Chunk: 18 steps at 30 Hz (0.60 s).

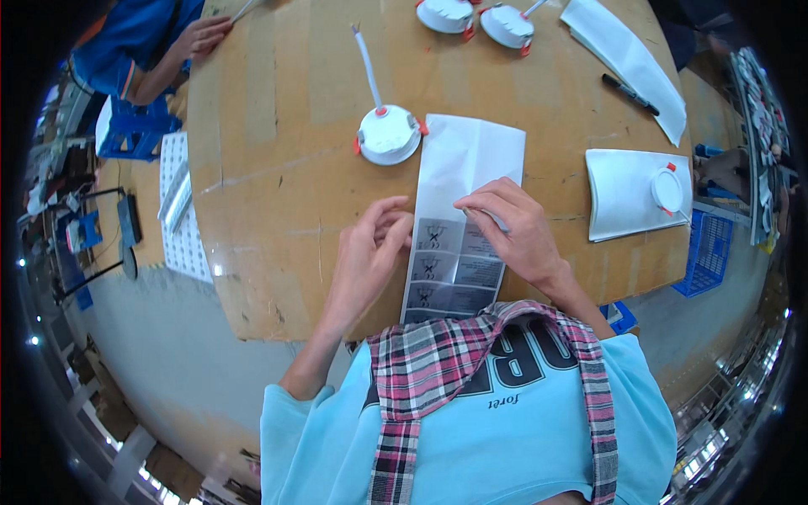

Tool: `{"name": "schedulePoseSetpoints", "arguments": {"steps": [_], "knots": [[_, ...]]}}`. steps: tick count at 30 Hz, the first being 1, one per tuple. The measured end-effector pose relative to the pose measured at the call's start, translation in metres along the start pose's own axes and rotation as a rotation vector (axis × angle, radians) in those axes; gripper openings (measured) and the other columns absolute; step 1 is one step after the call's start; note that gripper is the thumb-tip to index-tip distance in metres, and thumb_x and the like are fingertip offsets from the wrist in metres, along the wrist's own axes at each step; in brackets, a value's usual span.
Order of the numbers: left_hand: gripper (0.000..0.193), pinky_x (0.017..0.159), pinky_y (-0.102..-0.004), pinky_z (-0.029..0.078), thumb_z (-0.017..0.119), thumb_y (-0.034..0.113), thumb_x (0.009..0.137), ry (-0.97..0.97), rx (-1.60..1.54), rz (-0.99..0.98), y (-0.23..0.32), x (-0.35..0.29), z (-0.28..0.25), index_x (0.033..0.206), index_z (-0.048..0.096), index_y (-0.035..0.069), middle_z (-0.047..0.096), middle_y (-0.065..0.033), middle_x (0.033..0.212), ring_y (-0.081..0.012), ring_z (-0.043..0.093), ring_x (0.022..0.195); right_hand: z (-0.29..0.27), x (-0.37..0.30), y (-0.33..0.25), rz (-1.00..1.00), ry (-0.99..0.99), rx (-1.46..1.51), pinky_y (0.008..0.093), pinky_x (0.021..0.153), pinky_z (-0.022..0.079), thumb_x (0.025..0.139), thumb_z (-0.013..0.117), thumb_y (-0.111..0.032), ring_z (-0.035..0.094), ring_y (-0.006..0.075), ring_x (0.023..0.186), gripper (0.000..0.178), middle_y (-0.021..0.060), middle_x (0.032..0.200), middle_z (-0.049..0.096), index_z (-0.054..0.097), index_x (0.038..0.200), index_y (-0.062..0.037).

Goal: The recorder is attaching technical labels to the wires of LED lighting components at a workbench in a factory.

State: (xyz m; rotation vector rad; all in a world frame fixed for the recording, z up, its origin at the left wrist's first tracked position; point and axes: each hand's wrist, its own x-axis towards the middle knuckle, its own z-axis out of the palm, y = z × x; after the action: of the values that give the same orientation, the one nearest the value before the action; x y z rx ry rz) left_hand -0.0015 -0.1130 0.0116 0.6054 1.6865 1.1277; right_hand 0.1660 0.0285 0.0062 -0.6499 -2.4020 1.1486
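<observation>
A long label sheet (pixel 471 151) lies lengthwise in front of me, plain white at its far part and with rows of grey printed labels (pixel 442 268) at its near part. My right hand (pixel 515 231) is over the sheet's right side, fingers closed in a pinch; whatever they may hold is too small to make out. Beside the left edge is my left hand (pixel 369 257), its fingers loosely curled and thumb apart, with nothing visible in them. Just beyond the left hand sits a round white downlight (pixel 390 136) with red-orange clips and a white cable pointing away.
Two more downlights (pixel 444 15) (pixel 507 27) stand at the far edge. To the right, a stack of white sheets (pixel 623 202) carries a small round lamp (pixel 667 189). A black marker (pixel 629 94) lies by another paper strip (pixel 631 63). Another person's hand (pixel 208 38) rests at the far left.
</observation>
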Motion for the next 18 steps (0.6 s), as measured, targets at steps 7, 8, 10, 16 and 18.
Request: {"name": "schedulePoseSetpoints", "arguments": {"steps": [7,8,10,16,18], "knots": [[0.027,0.065,-0.0258,0.051,0.059,0.011,0.091,-0.013,0.083,0.033,-0.004,0.016,0.001,0.111,0.060,-0.005,0.067,-0.0091,0.085,-0.0107,0.064,0.073,0.002,0.017,0.012,-0.003,0.023,0.003,0.0346,0.069,0.048,0.082,0.064,-0.005,0.059,0.0264,0.078,0.011,0.0107,0.082,0.061,0.066,0.092,-0.0015],[0.026,0.065,-0.0253,0.051,0.059,0.011,0.090,-0.007,0.110,0.054,-0.003,0.015,0.002,0.111,0.061,-0.005,0.067,-0.0086,0.085,-0.0097,0.063,0.072,-0.002,0.022,0.012,0.015,0.030,-0.002,0.0340,0.069,0.048,0.082,0.064,-0.004,0.059,0.0257,0.078,0.011,0.0109,0.083,0.062,0.066,0.093,-0.0005],[0.026,0.064,-0.0243,0.050,0.061,0.011,0.089,-0.024,0.112,0.062,-0.003,0.014,0.001,0.110,0.061,-0.005,0.068,-0.0084,0.084,-0.0090,0.062,0.071,-0.018,0.047,0.021,0.044,0.160,0.004,0.0331,0.069,0.049,0.083,0.063,-0.003,0.060,0.0244,0.076,0.011,0.0109,0.085,0.063,0.066,0.093,0.0001],[0.028,0.058,-0.0211,0.046,0.060,0.012,0.091,-0.029,0.131,0.070,-0.011,0.018,0.004,0.114,0.060,-0.004,0.064,-0.0024,0.074,-0.0063,0.059,0.064,-0.063,0.124,0.031,0.019,0.455,0.195,0.0309,0.066,0.049,0.085,0.060,-0.002,0.061,0.0213,0.072,0.013,0.0116,0.088,0.066,0.066,0.096,0.0001],[0.026,0.057,-0.0215,0.046,0.061,0.014,0.090,-0.030,0.121,0.074,-0.011,0.022,0.006,0.109,0.062,-0.004,0.063,-0.0019,0.071,-0.0064,0.058,0.064,-0.053,0.121,0.020,-0.016,0.421,0.206,0.0310,0.065,0.048,0.085,0.061,-0.002,0.061,0.0214,0.072,0.013,0.0120,0.087,0.066,0.066,0.096,-0.0002]]}}
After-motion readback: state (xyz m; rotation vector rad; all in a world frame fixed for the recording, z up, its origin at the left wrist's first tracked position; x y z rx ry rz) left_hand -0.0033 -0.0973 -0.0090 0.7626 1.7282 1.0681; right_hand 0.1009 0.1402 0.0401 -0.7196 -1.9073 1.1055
